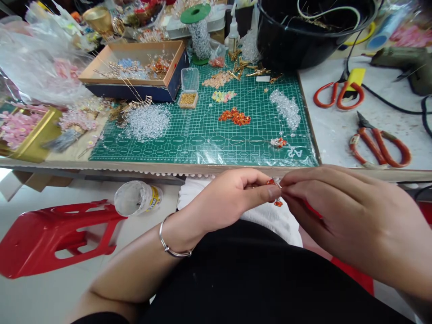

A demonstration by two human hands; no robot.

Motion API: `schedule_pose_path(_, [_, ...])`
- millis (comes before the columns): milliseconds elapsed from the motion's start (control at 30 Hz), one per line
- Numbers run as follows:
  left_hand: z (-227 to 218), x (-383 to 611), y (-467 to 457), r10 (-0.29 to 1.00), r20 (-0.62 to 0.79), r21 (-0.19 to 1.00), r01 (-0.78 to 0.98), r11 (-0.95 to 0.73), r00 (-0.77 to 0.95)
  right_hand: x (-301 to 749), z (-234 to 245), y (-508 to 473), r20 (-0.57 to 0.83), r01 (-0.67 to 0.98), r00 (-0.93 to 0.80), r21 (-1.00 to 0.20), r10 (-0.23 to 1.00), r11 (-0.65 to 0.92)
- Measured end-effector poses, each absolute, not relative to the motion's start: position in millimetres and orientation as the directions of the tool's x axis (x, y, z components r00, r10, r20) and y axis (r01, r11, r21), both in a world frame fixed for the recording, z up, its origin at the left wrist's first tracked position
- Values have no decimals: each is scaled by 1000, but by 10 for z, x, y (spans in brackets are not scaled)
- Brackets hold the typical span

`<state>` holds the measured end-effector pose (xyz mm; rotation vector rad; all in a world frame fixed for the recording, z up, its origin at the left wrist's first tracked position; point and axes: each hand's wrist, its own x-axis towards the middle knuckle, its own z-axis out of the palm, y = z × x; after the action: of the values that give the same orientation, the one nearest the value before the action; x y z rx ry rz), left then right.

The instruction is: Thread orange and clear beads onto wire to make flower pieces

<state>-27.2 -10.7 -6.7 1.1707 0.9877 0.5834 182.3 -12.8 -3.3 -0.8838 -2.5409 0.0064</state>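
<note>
My left hand (pixel 232 198) and my right hand (pixel 340 211) meet over my lap, just below the table's front edge. Both pinch a small wired piece of orange-red beads (pixel 274 191); one bead shows at the fingertips and another hangs just beneath. A silver bangle (pixel 168 245) circles my left wrist. On the green cutting mat (pixel 209 135) above lie an orange bead pile (pixel 235 117), a small orange bead cluster (pixel 278 142), a heap of clear beads (pixel 147 120) and a strip of clear beads (pixel 286 108).
A cardboard box (pixel 135 67) of beaded parts and a small open box of gold beads (pixel 188 99) stand at the mat's back. Red-handled scissors (pixel 337 94) and pliers (pixel 380 144) lie right. A black bowl (pixel 310 31) sits behind. A red stool (pixel 57 234) and plastic jar (pixel 137 198) are on the floor.
</note>
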Motion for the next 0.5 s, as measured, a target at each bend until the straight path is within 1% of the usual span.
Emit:
schedule_pose_path(67, [-57,-259,-122,835,-320,948,142,286,448,1805,-40,-133,413,598,-696,-120,587,793])
schedule_pose_path(133, [-32,-246,-141,865,-293,952,209,224,407,1789,-52,-136,412,602,-687,-139,599,786])
schedule_pose_path(167, [-14,-242,-149,881,-268,952,250,179,391,1785,-57,-136,404,603,-677,-177,616,778])
schedule_pose_path(233, [25,-240,-158,901,-200,941,331,68,384,1790,-60,-125,359,610,-637,-306,682,731])
schedule_pose_path(300, [59,-247,-153,906,-126,914,402,-52,404,1806,-47,-101,226,647,-576,-463,786,606])
schedule_pose_path(367, [79,-261,-136,892,-83,880,453,-144,445,1824,-20,-68,9,671,-538,-601,843,434])
schedule_pose_path(433, [84,-276,-115,868,-74,859,473,-194,490,1838,5,-34,-200,669,-529,-696,824,261])
schedule_pose_path(467, [83,-281,-106,858,-78,859,471,-201,508,1844,10,-18,-269,661,-524,-727,808,186])
schedule_pose_path(500, [82,-285,-101,853,-82,865,462,-196,516,1849,7,-5,-305,647,-510,-752,804,125])
